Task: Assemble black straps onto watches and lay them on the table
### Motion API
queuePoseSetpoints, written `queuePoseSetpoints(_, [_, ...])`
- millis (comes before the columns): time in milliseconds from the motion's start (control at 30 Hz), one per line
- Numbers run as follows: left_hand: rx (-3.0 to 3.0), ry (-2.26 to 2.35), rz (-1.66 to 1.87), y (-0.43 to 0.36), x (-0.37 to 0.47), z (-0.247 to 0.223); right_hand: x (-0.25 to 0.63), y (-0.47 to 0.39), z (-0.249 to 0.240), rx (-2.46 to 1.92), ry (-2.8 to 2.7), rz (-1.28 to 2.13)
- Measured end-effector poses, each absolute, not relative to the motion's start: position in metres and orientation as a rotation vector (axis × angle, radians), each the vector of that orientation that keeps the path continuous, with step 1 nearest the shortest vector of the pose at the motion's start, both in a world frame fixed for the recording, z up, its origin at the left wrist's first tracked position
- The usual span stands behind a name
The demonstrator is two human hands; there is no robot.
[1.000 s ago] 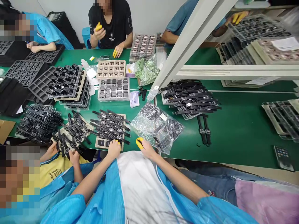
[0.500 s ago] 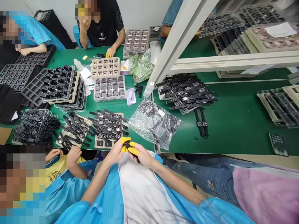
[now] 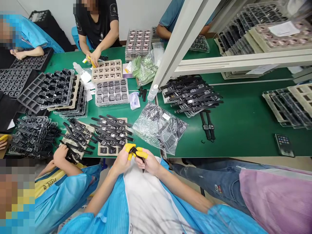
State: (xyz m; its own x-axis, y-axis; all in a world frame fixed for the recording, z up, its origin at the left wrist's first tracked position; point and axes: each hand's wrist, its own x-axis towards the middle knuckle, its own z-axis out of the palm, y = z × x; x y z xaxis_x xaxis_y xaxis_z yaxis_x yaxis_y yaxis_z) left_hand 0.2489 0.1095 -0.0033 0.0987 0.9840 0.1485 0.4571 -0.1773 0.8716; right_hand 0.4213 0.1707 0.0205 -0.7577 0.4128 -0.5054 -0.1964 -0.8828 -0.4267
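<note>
A small black watch [image 3: 133,150] with its strap is held between my two hands, just off the front edge of the table. My left hand [image 3: 123,159], in yellow finger cots, pinches the watch end. My right hand [image 3: 149,162], also with yellow finger cots, grips the strap, and a dark tip pokes out below its fingers. The fingers cover much of the watch. Just beyond my left hand lies a beige tray [image 3: 100,150] heaped with black strapped watches [image 3: 112,131]. A clear plastic bag [image 3: 159,126] of black parts rests ahead of my right hand.
More watches pile up on trays at left [image 3: 34,135] and behind the bag [image 3: 192,94]. Two watches [image 3: 207,125] lie apart, with a phone [image 3: 284,144] farther right. A white post [image 3: 179,42] rises from the green table [image 3: 241,113]. Co-workers sit left and opposite.
The strap end in my right hand now points more downward. The co-worker opposite has brought both hands to the beige tray. The neighbour at left now reaches onto the watches. My view shifted slightly.
</note>
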Motion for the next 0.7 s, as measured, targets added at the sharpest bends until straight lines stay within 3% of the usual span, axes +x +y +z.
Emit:
queuePoseSetpoints(400, [1.783,1.471,0.695,0.114,0.233,0.011,0.422,0.174,0.024,-1.039,-0.6,2.614])
queuePoseSetpoints(700, [1.132,1.493,1.202,0.106,0.252,-0.009,0.419,0.168,0.015,-1.023,-0.825,2.462])
